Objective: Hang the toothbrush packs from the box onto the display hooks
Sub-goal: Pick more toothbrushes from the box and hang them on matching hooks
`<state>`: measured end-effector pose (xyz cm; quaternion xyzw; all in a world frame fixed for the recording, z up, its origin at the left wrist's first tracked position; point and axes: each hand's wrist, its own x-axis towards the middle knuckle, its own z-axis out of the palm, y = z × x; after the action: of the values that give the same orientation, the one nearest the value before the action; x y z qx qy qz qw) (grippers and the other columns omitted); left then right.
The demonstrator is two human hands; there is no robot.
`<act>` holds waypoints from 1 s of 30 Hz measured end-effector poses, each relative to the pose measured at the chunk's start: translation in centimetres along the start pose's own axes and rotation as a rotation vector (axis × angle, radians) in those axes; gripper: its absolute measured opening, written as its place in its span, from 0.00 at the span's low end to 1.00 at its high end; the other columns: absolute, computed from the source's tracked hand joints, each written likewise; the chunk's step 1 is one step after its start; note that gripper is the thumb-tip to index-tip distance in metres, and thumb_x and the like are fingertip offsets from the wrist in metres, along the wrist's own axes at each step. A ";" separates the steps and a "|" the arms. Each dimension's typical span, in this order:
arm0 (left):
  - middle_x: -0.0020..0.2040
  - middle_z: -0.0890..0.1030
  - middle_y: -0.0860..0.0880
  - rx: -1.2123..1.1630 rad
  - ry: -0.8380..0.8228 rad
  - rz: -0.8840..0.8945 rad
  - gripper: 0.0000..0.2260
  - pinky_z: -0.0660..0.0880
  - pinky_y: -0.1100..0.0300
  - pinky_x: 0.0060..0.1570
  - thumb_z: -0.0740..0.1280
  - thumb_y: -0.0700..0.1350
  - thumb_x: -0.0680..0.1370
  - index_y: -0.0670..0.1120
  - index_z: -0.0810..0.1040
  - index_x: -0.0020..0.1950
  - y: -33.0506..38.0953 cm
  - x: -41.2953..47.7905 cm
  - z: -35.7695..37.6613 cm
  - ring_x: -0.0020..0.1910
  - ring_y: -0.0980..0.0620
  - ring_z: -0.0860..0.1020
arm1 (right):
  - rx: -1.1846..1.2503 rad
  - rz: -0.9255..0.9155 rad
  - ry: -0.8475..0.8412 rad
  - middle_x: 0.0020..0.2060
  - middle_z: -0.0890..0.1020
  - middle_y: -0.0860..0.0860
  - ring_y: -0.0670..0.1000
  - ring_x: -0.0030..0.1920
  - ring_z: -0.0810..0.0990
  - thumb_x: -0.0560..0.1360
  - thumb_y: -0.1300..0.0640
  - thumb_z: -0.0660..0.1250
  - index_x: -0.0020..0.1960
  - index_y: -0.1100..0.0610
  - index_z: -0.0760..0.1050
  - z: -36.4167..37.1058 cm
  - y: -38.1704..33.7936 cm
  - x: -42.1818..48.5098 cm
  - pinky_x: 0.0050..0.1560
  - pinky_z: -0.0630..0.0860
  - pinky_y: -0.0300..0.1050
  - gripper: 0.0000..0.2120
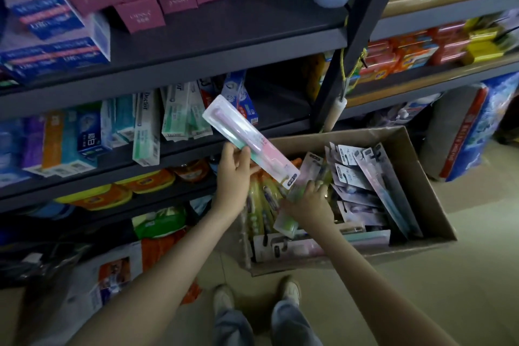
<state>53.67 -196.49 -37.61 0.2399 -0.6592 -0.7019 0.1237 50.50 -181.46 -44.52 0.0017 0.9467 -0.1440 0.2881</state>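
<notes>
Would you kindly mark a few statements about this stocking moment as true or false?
1. The left hand holds a pink toothbrush pack up, outside the cardboard box. True.
2. The box is empty. False: many packs lie in it.
3. The right hand reaches into the box and grips a green pack. True.
4. The box sits on a shelf. False: it stands on the floor.

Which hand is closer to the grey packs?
Right. The right hand, gripping a green pack, is in the box beside the grey packs; the left hand holds a pink pack farther left.
</notes>
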 end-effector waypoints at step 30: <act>0.44 0.81 0.45 1.506 -0.272 0.443 0.32 0.75 0.59 0.29 0.82 0.47 0.59 0.41 0.77 0.59 -4.1 -4.3 -8.9 0.38 0.45 0.82 | 0.984 -0.457 -0.247 0.45 0.77 0.51 0.50 0.46 0.80 0.80 0.56 0.61 0.67 0.54 0.69 -3.5 -2.7 -3.5 0.50 0.80 0.48 0.16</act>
<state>62.41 -201.69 -41.06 0.0343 -0.9980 -0.0499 -0.0166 51.27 -182.85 -39.15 -0.0863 0.7034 -0.6270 0.3236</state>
